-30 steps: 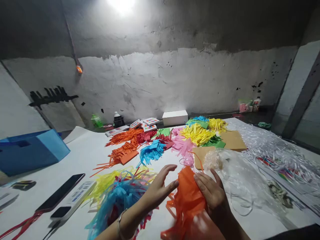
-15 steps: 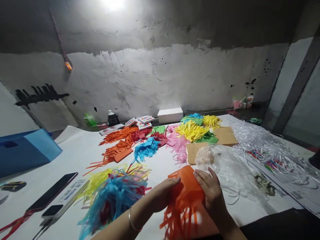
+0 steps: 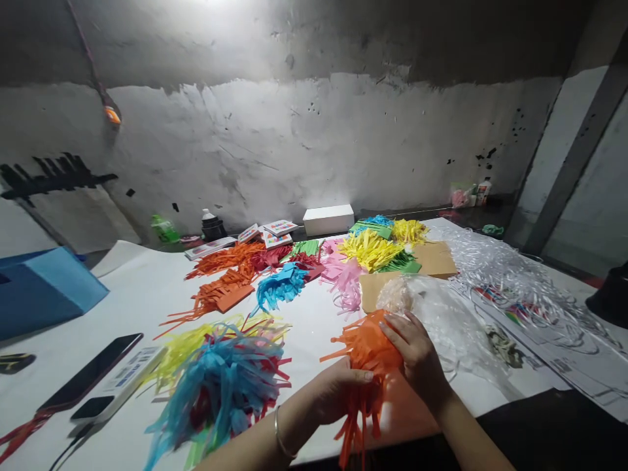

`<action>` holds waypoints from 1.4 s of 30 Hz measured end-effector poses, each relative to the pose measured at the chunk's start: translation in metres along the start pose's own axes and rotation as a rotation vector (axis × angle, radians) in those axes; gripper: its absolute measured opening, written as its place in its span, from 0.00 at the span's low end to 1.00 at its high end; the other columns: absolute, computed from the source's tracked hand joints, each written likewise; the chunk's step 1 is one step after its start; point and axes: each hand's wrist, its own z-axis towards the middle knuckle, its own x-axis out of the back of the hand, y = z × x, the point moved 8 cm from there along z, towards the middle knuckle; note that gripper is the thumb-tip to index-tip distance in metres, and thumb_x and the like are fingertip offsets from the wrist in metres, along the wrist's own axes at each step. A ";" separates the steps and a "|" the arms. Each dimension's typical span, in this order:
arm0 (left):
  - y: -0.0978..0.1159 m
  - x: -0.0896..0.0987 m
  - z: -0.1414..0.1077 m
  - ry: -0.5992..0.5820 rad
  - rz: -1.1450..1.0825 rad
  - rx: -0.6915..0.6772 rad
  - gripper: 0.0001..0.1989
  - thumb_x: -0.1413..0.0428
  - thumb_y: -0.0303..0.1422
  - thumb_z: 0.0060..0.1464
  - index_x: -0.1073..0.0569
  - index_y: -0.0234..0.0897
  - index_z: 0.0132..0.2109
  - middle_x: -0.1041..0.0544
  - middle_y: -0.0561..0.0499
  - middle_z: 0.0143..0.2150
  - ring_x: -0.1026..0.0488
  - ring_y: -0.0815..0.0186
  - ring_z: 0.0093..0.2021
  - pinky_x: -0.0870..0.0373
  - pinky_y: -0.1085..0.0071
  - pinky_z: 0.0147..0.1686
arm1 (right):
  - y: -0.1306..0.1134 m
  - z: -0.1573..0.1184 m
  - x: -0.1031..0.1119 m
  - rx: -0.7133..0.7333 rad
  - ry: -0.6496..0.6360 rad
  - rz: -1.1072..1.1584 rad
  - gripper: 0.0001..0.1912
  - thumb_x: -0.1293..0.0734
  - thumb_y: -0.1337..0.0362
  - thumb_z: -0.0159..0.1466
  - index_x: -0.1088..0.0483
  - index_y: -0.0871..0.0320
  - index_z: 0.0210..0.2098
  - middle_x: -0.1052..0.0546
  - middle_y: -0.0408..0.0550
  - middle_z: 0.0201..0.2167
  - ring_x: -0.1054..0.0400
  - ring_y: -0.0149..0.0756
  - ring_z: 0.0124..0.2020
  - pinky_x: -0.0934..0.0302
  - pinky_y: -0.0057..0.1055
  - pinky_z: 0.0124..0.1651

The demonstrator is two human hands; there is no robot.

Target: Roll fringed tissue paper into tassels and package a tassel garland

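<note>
Between my two hands is a bundle of orange fringed tissue paper (image 3: 375,343), its cut strips hanging toward the table's near edge and sticking out to the left. My left hand (image 3: 338,389), with a bangle at the wrist, grips the bundle from the left, thumb on top. Around its right side curl the fingers of my right hand (image 3: 419,353). An orange sheet (image 3: 405,409) lies beneath. To the left sits a loose heap of blue tissue strips (image 3: 230,379) mixed with yellow and red ones.
Orange fringed paper (image 3: 220,288), blue fringe (image 3: 282,284), pink fringe (image 3: 343,281) and yellow fringe (image 3: 370,248) lie farther back. A clear plastic bag (image 3: 451,320) and white string (image 3: 500,268) are at right. A phone (image 3: 93,369) and a blue box (image 3: 53,291) are at left.
The orange paper has been turned or opened out, so fringe now spreads at its upper left where a smooth face showed. My left hand has moved slightly lower and right.
</note>
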 end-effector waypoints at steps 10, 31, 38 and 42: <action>0.057 0.017 -0.018 0.074 0.208 -0.171 0.26 0.29 0.32 0.43 0.24 0.34 0.50 0.22 0.49 0.38 0.28 0.72 0.27 0.30 0.78 0.26 | -0.004 0.016 0.047 0.084 0.053 -0.172 0.29 0.47 0.85 0.60 0.32 0.70 0.57 0.23 0.64 0.53 0.34 0.46 0.62 0.44 0.54 0.66; -0.019 0.036 -0.096 0.410 1.765 -0.691 0.09 0.53 0.27 0.68 0.27 0.37 0.44 0.20 0.47 0.39 0.27 0.59 0.39 0.32 0.63 0.41 | -0.061 -0.104 -0.033 -0.221 -0.431 0.019 0.34 0.41 0.79 0.52 0.31 0.63 0.58 0.28 0.52 0.61 0.38 0.44 0.64 0.65 0.45 0.74; -0.019 0.036 -0.103 0.392 1.785 -0.668 0.10 0.53 0.28 0.68 0.26 0.36 0.46 0.19 0.45 0.42 0.26 0.57 0.43 0.30 0.59 0.44 | -0.078 -0.080 0.003 -0.025 -0.421 0.093 0.21 0.35 0.69 0.67 0.31 0.64 0.58 0.27 0.56 0.59 0.40 0.47 0.66 0.53 0.46 0.71; -0.020 0.036 -0.103 0.354 1.813 -0.604 0.10 0.50 0.28 0.66 0.25 0.36 0.48 0.19 0.45 0.45 0.25 0.56 0.44 0.28 0.57 0.45 | -0.094 -0.058 -0.005 -0.059 -0.397 0.248 0.15 0.39 0.74 0.68 0.28 0.61 0.52 0.19 0.49 0.45 0.27 0.40 0.51 0.44 0.43 0.65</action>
